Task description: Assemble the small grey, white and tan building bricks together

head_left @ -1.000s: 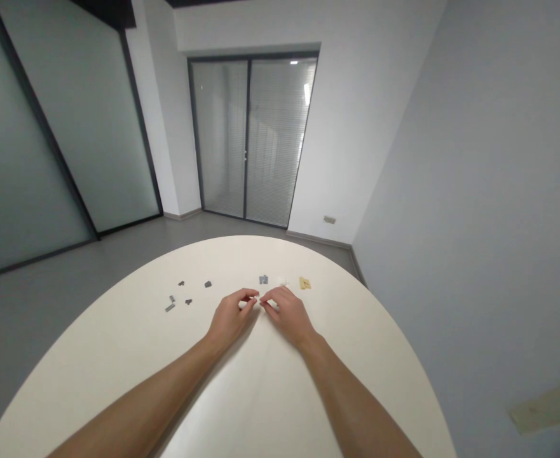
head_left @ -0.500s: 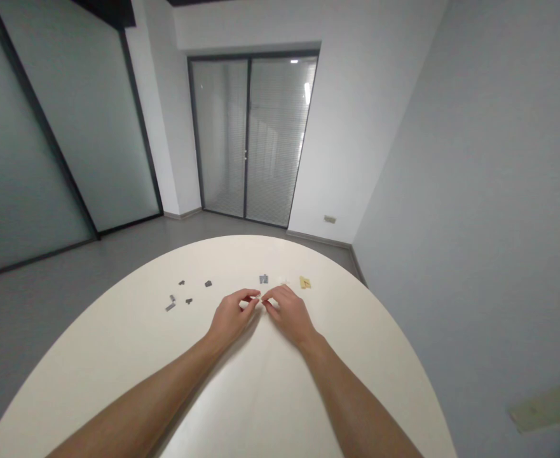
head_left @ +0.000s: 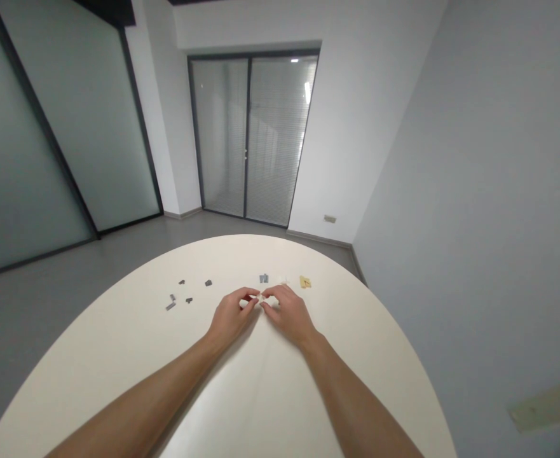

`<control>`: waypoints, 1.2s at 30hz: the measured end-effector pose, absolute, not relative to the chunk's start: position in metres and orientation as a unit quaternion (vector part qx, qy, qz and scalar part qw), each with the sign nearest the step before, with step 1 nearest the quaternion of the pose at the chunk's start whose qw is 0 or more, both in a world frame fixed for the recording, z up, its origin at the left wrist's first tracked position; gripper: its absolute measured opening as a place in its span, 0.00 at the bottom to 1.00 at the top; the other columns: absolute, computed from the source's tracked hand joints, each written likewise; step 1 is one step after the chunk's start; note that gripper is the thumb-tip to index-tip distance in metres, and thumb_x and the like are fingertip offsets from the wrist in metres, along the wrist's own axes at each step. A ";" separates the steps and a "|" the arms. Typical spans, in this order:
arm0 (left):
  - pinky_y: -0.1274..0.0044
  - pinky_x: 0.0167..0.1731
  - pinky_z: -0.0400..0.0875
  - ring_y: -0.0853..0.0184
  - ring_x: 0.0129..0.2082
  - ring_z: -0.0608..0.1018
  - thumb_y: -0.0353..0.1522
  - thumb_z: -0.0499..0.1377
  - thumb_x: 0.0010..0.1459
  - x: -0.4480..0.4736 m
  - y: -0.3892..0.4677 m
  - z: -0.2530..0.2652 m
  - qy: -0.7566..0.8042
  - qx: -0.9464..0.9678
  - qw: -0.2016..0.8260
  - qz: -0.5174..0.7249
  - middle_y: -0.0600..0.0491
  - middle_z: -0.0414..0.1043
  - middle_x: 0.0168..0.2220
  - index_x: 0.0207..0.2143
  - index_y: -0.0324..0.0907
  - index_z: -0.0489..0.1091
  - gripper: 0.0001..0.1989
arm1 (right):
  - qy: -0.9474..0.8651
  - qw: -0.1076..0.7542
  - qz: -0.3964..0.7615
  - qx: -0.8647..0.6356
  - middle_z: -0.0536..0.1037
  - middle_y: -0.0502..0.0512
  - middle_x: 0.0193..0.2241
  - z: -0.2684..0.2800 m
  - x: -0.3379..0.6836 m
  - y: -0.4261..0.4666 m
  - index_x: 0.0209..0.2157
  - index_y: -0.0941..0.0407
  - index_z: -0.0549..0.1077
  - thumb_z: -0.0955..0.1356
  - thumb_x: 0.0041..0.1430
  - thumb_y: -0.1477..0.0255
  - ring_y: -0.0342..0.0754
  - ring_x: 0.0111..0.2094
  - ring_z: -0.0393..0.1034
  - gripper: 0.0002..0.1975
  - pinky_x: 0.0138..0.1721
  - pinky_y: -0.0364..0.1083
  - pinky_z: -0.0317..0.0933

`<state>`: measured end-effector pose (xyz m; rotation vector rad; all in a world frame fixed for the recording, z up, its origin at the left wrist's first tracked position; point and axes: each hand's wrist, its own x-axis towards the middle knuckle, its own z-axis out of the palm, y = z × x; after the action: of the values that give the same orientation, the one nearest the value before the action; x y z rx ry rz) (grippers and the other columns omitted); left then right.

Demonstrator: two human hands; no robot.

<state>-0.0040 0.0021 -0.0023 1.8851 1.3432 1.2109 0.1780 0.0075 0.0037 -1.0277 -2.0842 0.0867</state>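
Note:
My left hand [head_left: 232,314] and my right hand [head_left: 290,314] meet fingertip to fingertip over the middle of the table. Between them is a small white piece [head_left: 260,297], too small and too covered by fingers to tell its kind. Thumb and forefinger of each hand are pinched at it. Just beyond the fingertips lies a grey flat piece [head_left: 264,278]. Past my right hand are some white bits [head_left: 284,280], hard to make out against the tabletop, and a yellow flat piece [head_left: 305,282].
The round white table [head_left: 260,394] fills the foreground. On its left lie dark small pieces [head_left: 208,283] [head_left: 189,300] [head_left: 182,282] and grey pieces [head_left: 170,306]. A grey wall [head_left: 489,210] runs along the right, and a glass door [head_left: 280,140] stands behind.
The right fingertips have shifted slightly around the white piece, and more of it shows between the hands. The pieces on the table have not moved.

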 end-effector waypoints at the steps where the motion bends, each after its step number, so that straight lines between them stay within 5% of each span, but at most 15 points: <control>1: 0.73 0.38 0.74 0.62 0.39 0.79 0.37 0.56 0.60 -0.004 0.002 -0.002 0.495 0.696 0.263 0.449 0.51 0.80 0.40 0.41 0.45 0.77 0.13 | -0.823 0.397 0.035 -0.405 0.79 0.54 0.39 0.004 0.178 0.007 0.41 0.53 0.73 0.70 0.61 0.72 0.51 0.44 0.72 0.06 0.47 0.49 0.65; 36: 0.75 0.35 0.73 0.64 0.39 0.78 0.35 0.57 0.59 -0.003 0.002 -0.003 0.476 0.696 0.273 0.462 0.50 0.78 0.41 0.44 0.44 0.74 0.12 | -0.817 0.382 0.046 -0.429 0.78 0.55 0.42 0.003 0.177 0.009 0.47 0.53 0.72 0.66 0.64 0.73 0.50 0.45 0.71 0.11 0.45 0.47 0.67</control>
<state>-0.0030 0.0015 -0.0034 1.8740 1.2807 1.2440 0.1769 0.0089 0.0026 -1.0951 -2.0837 0.1185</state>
